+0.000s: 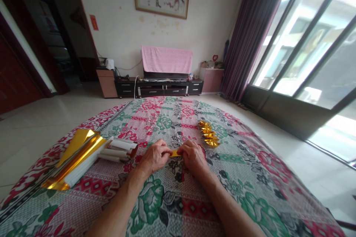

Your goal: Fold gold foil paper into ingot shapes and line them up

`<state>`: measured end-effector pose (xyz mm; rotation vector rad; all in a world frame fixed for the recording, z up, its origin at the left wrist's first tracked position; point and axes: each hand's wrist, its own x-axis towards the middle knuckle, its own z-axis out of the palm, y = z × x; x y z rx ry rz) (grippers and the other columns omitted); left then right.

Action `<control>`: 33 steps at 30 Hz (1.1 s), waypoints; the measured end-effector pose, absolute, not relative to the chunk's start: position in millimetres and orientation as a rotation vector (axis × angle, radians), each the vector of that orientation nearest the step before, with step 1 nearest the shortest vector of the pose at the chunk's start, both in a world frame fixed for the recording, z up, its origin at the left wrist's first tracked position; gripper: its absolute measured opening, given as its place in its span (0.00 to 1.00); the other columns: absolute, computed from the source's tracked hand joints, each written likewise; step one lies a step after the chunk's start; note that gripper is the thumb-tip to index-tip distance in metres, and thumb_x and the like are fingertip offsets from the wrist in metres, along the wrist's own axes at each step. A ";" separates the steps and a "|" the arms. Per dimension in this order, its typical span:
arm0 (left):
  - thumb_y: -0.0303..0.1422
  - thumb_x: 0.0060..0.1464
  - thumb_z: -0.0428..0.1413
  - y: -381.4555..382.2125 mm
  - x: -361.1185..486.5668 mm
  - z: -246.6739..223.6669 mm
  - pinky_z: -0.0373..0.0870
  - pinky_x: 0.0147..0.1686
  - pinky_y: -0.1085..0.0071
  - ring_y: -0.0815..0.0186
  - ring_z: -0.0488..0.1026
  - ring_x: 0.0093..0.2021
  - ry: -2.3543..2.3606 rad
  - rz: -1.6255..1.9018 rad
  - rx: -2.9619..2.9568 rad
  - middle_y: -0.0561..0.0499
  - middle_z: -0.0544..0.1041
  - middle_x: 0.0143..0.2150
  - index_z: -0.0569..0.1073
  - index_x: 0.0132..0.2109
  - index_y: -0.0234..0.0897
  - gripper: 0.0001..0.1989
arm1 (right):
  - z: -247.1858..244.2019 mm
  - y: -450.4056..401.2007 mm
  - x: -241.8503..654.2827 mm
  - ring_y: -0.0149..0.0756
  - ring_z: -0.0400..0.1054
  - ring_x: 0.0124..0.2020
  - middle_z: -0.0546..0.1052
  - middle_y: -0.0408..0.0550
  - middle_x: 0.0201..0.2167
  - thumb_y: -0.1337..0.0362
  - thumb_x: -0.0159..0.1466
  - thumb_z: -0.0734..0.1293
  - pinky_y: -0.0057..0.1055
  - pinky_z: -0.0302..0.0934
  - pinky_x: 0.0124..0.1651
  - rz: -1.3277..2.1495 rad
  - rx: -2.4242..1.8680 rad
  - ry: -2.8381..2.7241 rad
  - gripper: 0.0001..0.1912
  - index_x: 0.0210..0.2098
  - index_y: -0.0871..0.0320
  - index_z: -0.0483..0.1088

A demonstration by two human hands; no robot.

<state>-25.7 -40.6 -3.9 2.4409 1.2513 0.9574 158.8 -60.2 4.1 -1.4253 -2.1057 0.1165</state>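
Note:
A small strip of gold foil paper (pixel 175 153) lies between my two hands on the flowered tablecloth (pixel 178 196). My left hand (pixel 153 157) pinches its left end and my right hand (pixel 193 156) pinches its right end. Both hands rest on the cloth. A row of several folded gold paper pieces (pixel 208 133) sits just beyond my right hand. To the left of my left hand lies a stack of gold foil sheets (pixel 75 157) with several rolled white-backed papers (pixel 118 149) beside it.
The round table's far edge curves near the middle of the view. Beyond it are a tiled floor, a low dark TV cabinet (pixel 164 87) with a pink cloth over the screen, and a large window (pixel 314 44) with a purple curtain at the right.

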 end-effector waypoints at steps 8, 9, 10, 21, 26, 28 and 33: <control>0.25 0.48 0.52 -41.5 -26.1 -2.8 0.66 0.34 0.75 0.71 0.68 0.32 1.256 0.994 2.436 0.50 0.71 0.32 0.76 0.32 0.37 0.09 | 8.3 -64.3 153.0 0.33 0.61 0.35 0.70 0.45 0.31 0.61 0.59 0.64 0.29 0.51 0.40 0.147 -1.487 -2.030 0.07 0.27 0.56 0.72; 0.25 0.48 0.52 -41.4 -26.2 -2.6 0.66 0.34 0.75 0.71 0.68 0.32 1.250 1.000 2.433 0.50 0.71 0.32 0.76 0.32 0.36 0.08 | 8.7 -64.3 153.0 0.33 0.61 0.35 0.70 0.45 0.31 0.61 0.58 0.65 0.29 0.51 0.40 0.151 -1.489 -2.031 0.07 0.27 0.55 0.72; 0.25 0.48 0.52 -41.2 -26.4 -2.4 0.66 0.34 0.75 0.71 0.68 0.32 1.242 1.002 2.429 0.50 0.71 0.32 0.76 0.32 0.36 0.08 | 9.0 -64.2 153.1 0.33 0.61 0.35 0.70 0.45 0.31 0.60 0.58 0.65 0.29 0.51 0.40 0.154 -1.491 -2.032 0.07 0.27 0.55 0.72; 0.24 0.47 0.52 -40.9 -28.2 -1.8 0.66 0.33 0.75 0.70 0.68 0.32 1.236 0.975 2.410 0.50 0.71 0.32 0.75 0.31 0.35 0.07 | 7.8 -65.4 148.1 0.34 0.61 0.36 0.69 0.46 0.31 0.58 0.55 0.67 0.29 0.51 0.40 0.134 -1.575 -1.976 0.08 0.26 0.56 0.72; 0.23 0.47 0.52 -42.3 -27.8 0.2 0.66 0.33 0.75 0.70 0.68 0.31 1.242 0.959 2.387 0.50 0.71 0.32 0.75 0.31 0.35 0.07 | 7.6 -62.5 156.2 0.31 0.62 0.36 0.70 0.44 0.32 0.64 0.59 0.64 0.27 0.52 0.40 0.216 -1.496 -2.036 0.06 0.30 0.55 0.73; 0.23 0.47 0.52 -42.5 -28.0 0.9 0.66 0.34 0.75 0.70 0.68 0.32 1.238 0.952 2.372 0.50 0.71 0.33 0.75 0.33 0.35 0.09 | 6.9 -61.2 159.2 0.31 0.62 0.37 0.70 0.44 0.33 0.64 0.60 0.63 0.26 0.52 0.40 0.232 -1.465 -2.057 0.07 0.31 0.54 0.73; 0.22 0.47 0.50 -41.5 -26.1 -0.8 0.66 0.37 0.74 0.70 0.69 0.34 1.257 0.912 2.382 0.51 0.71 0.34 0.77 0.32 0.38 0.12 | 6.2 -63.1 156.9 0.31 0.63 0.36 0.70 0.44 0.33 0.64 0.61 0.62 0.27 0.52 0.40 0.188 -1.490 -2.044 0.08 0.30 0.55 0.73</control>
